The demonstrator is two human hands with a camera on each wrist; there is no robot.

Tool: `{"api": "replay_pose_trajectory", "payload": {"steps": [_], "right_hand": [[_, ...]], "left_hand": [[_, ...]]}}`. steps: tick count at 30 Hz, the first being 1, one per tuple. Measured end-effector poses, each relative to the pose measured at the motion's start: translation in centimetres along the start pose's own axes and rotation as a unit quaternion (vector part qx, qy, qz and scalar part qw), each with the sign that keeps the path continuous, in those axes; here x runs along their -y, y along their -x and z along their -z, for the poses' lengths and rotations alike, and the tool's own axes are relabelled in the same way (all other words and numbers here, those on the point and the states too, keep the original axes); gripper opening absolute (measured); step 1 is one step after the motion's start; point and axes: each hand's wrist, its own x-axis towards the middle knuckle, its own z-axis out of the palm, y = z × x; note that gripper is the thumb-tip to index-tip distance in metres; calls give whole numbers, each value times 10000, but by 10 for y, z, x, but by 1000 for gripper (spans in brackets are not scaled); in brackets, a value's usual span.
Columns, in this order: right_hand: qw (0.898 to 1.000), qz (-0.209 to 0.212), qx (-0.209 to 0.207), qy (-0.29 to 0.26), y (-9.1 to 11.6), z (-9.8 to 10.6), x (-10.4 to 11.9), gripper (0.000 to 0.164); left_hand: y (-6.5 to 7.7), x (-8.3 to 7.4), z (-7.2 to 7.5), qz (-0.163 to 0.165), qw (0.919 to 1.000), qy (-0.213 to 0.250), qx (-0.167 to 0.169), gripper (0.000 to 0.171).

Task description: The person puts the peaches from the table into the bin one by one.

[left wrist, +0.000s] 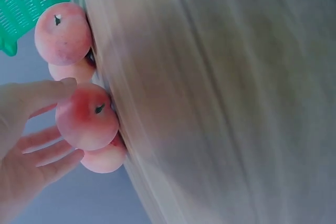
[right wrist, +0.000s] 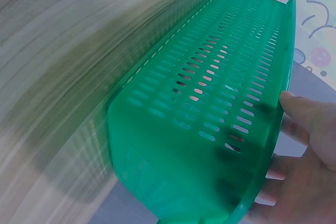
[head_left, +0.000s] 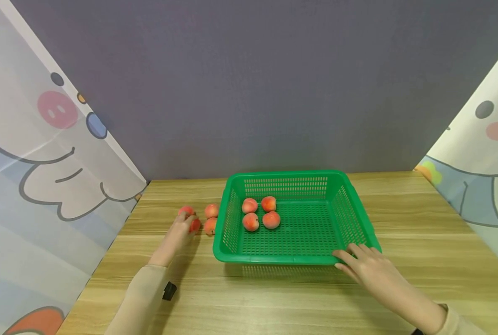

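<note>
Left grip cups peach (right grip holds green basket).

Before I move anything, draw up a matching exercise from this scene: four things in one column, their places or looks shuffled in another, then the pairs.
Column one
1. Basket
2. Left hand
3. Right hand
4. Table

Column two
A. At the basket's near right corner
B. Yellowish-brown wood grain
C. At peaches outside the basket
D. Green, with four peaches inside

Pairs: 1-D, 2-C, 3-A, 4-B
</note>
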Motion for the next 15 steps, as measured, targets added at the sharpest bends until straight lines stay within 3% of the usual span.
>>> {"api": "replay_pose_trajectory", "payload": {"steps": [8,15], "right_hand": [[10000,2,38,-13,0,0,0,55],[10000,34,31,38,1,-1,-1,55]], "left_hand": [[-2,1,-5,88,9987,-438,257,42],[-4,-1,-3,111,9983,-398,412,41]]}}
